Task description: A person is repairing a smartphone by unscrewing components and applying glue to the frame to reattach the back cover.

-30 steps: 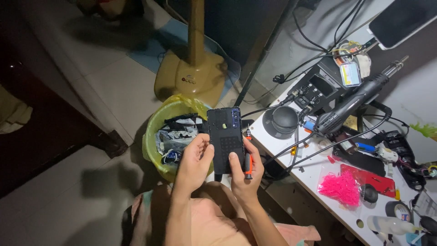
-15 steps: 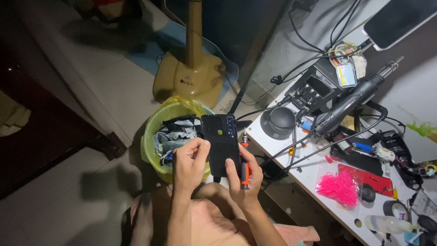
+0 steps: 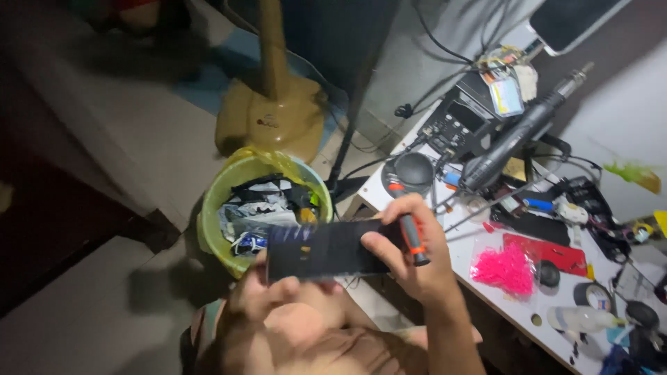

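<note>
- A white tabletop (image 3: 486, 278) cluttered with tools and cables fills the 3 o'clock side.
- A green round plastic bin (image 3: 208, 226) full of scraps stands on the floor at 10 o'clock of the hands.
- A flat black rectangular phone (image 3: 323, 250) lies sideways between both hands, above the lap.
- The left hand (image 3: 260, 295) curls its fingers around the phone's 9 o'clock end.
- The right hand (image 3: 417, 257) grips the 3 o'clock end, also clutching a slim orange-and-black screwdriver (image 3: 411, 239).

phone (image 3: 326, 250): black | screwdriver (image 3: 411, 236): orange-and-black handle | bin (image 3: 208, 229): green, beside phone | bag (image 3: 501, 267): pink contents
</note>
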